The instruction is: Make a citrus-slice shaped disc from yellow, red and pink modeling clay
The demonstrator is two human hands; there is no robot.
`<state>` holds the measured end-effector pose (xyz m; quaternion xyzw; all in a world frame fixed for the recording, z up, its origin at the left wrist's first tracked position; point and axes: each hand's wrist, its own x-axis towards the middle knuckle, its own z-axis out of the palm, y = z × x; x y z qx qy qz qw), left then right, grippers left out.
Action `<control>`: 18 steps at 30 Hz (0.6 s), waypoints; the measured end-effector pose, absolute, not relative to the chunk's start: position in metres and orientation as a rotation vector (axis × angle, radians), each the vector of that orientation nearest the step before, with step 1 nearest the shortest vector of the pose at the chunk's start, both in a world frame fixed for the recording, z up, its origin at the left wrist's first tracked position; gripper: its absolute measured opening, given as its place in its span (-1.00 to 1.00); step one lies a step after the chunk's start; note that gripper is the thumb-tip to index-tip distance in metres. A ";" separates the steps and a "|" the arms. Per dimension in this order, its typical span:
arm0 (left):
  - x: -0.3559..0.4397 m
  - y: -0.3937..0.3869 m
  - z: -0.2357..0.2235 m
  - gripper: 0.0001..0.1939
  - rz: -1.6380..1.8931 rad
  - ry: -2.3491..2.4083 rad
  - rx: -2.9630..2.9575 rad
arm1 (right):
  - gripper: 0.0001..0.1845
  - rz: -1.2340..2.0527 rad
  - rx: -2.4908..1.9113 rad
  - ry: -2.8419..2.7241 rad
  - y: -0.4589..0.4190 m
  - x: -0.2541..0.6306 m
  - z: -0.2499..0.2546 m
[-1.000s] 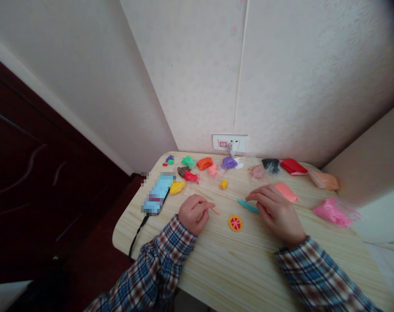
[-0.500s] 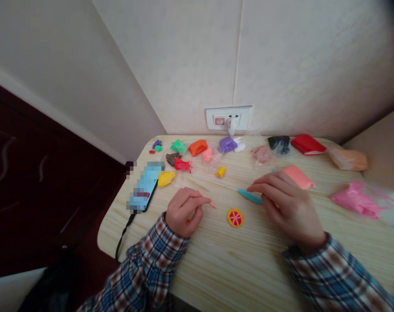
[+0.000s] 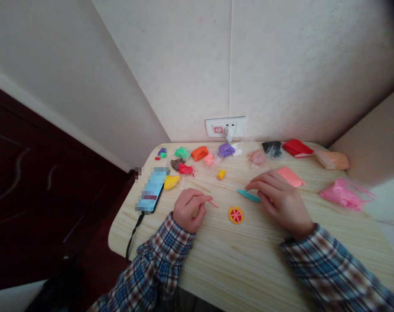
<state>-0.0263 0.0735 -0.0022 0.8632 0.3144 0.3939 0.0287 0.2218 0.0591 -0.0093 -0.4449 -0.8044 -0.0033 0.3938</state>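
Observation:
A thin strip of pink clay (image 3: 214,203) pokes out past the fingertips of my left hand (image 3: 188,211), which is closed in a loose pinch on it, low over the table. Closed around a teal plastic clay knife (image 3: 248,196) is my right hand (image 3: 283,203); the tool's tip points left and its rear part is hidden by the fingers. Between the two hands lies a small round clay disc (image 3: 236,215) with a yellow rim, a red middle and crossing pink strips. Farther back sits a little yellow clay piece (image 3: 221,174).
Along the back of the wooden table (image 3: 229,260) lie several clay packets, including orange (image 3: 200,153), purple (image 3: 226,150) and red (image 3: 297,148). A cabled phone (image 3: 153,190) is at left, a pink bag (image 3: 341,194) at right. A wall socket (image 3: 225,127) is behind.
The camera view has shifted slightly. Both hands stay nearly in place, my left still at the pink strip and my right on the teal knife. The disc has not visibly moved on the table.

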 end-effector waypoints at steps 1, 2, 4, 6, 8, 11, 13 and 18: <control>-0.026 0.072 -0.001 -0.74 1.204 0.963 2.702 | -0.77 -0.037 -1.101 -2.033 0.058 0.221 -0.008; -0.026 0.070 0.001 -0.73 1.185 0.945 2.747 | -0.75 -0.071 -1.055 -2.022 0.056 0.221 -0.006; -0.027 0.066 0.005 -0.69 1.145 0.867 2.826 | -0.72 -0.123 -0.941 -1.991 0.053 0.219 -0.002; -0.028 0.062 0.009 -0.65 1.113 0.726 2.896 | -0.71 -0.129 -0.874 -1.959 0.050 0.216 0.003; -0.030 0.063 0.009 -0.64 1.104 0.660 2.944 | -0.70 -0.102 -0.868 -1.952 0.049 0.213 0.005; -0.032 0.069 0.006 -0.63 1.121 0.861 2.873 | -0.72 -0.103 -0.848 -1.931 0.048 0.211 0.005; -0.033 0.073 0.004 -0.62 1.074 0.873 2.819 | -0.74 -0.124 -0.831 -1.915 0.046 0.209 0.003; -0.032 0.072 0.003 -0.64 1.016 0.853 2.725 | -0.73 -0.146 -0.887 -1.894 0.045 0.207 -0.002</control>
